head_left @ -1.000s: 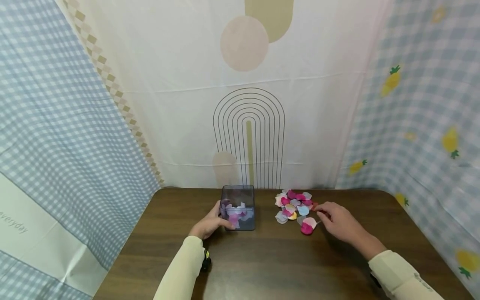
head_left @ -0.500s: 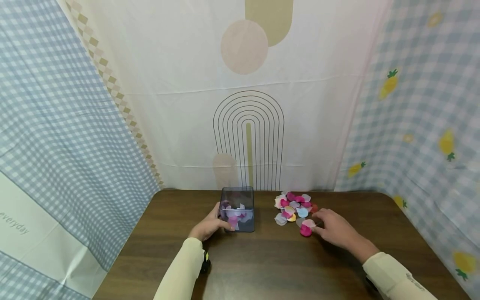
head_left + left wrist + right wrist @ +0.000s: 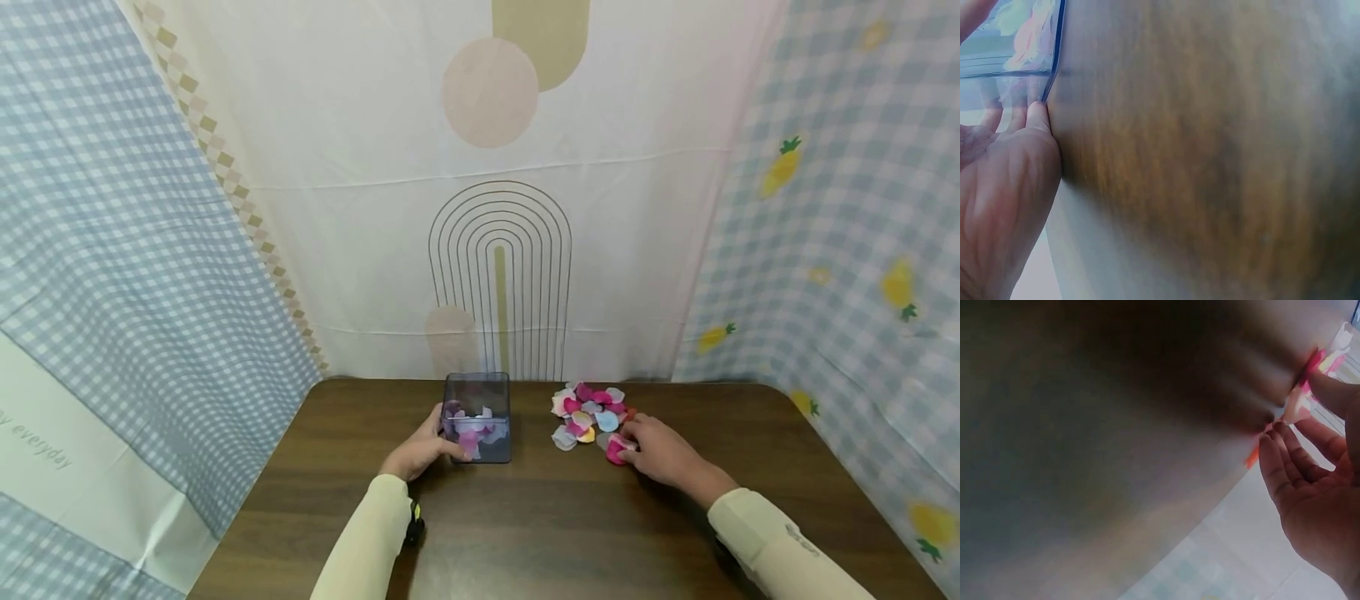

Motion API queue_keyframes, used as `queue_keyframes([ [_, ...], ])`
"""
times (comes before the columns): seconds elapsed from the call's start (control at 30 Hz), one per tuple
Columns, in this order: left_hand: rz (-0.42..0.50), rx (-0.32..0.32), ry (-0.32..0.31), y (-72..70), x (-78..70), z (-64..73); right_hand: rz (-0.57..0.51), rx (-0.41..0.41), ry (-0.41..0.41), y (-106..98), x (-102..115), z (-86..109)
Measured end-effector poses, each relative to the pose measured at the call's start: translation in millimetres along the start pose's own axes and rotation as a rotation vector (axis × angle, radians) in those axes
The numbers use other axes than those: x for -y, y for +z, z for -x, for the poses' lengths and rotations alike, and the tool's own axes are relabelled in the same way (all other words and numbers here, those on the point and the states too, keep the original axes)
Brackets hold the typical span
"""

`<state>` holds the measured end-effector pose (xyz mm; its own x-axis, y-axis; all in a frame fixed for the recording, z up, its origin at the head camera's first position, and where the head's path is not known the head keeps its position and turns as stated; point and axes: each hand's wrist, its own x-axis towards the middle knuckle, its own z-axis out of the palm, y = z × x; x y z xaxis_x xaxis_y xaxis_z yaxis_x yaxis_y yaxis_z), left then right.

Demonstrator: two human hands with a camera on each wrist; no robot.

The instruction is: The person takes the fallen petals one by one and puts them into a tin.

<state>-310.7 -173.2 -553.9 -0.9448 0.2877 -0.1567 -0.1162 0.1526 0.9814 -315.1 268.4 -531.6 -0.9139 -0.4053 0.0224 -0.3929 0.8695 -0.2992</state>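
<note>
My left hand point(image 3: 416, 452) grips the left side of a clear, grey-tinted plastic box point(image 3: 480, 400), thumb in front and the other fingers at its side. Pink and pale petals point(image 3: 471, 437) show through its wall. To the right of it lies a loose pile of artificial petals point(image 3: 583, 408) in pink, white, yellow and light blue. At the pile's near right edge my right hand point(image 3: 663, 450) pinches a pink petal point(image 3: 617, 450) between thumb and fingers. In the right wrist view, an orange petal point(image 3: 1252, 455) lies by the fingertips. The fingers partly cover the pinched petal.
Everything stands on a dark brown wooden table point(image 3: 525, 525) with rounded far corners. A printed white cloth point(image 3: 360, 250) hangs behind it. Blue checked cloths point(image 3: 142, 250) hang at both sides.
My right hand has moved slightly toward the left and its fingers have closed in on the pink petal. The left hand and the box stay where they were.
</note>
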Motion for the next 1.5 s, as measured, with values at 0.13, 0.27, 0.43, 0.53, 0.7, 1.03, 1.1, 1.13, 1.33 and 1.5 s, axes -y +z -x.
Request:
queue_keyframes([
  [0.13,0.004,0.006,0.004,1.3,0.1,-0.4,-0.01,-0.007,0.002,-0.6,-0.8,-1.8],
  [0.27,0.006,0.01,0.014,1.0,0.9,0.1,-0.011,-0.024,0.005,-0.3,-1.3,-1.7],
  [0.43,0.011,0.017,0.009,1.5,0.6,0.1,-0.03,-0.031,0.035,0.2,-4.1,-0.8],
  [0.53,0.016,0.014,0.001,1.8,0.0,-0.6,-0.054,-0.032,0.044,0.2,-5.4,-0.7],
  [0.7,0.017,0.009,-0.008,1.3,0.5,-2.0,-0.096,-0.018,0.056,-1.5,-6.8,0.0],
  [1.03,0.02,0.0,-0.01,0.9,1.7,-3.6,-0.145,-0.027,0.066,-3.0,-9.9,3.2],
  [1.1,0.02,-0.001,-0.011,0.9,1.8,-3.3,-0.159,-0.015,0.071,-1.9,-10.1,3.6],
  [1.13,0.02,0.0,-0.013,0.9,1.8,-3.1,-0.159,-0.009,0.07,-1.5,-9.9,3.9],
  [1.33,0.015,-0.004,-0.02,0.9,-1.2,-0.9,-0.13,0.012,0.067,-1.8,-7.2,1.2],
  [1.5,0.019,-0.009,-0.021,1.1,-2.0,-1.0,-0.097,0.047,0.08,-1.1,-3.1,-2.2],
])
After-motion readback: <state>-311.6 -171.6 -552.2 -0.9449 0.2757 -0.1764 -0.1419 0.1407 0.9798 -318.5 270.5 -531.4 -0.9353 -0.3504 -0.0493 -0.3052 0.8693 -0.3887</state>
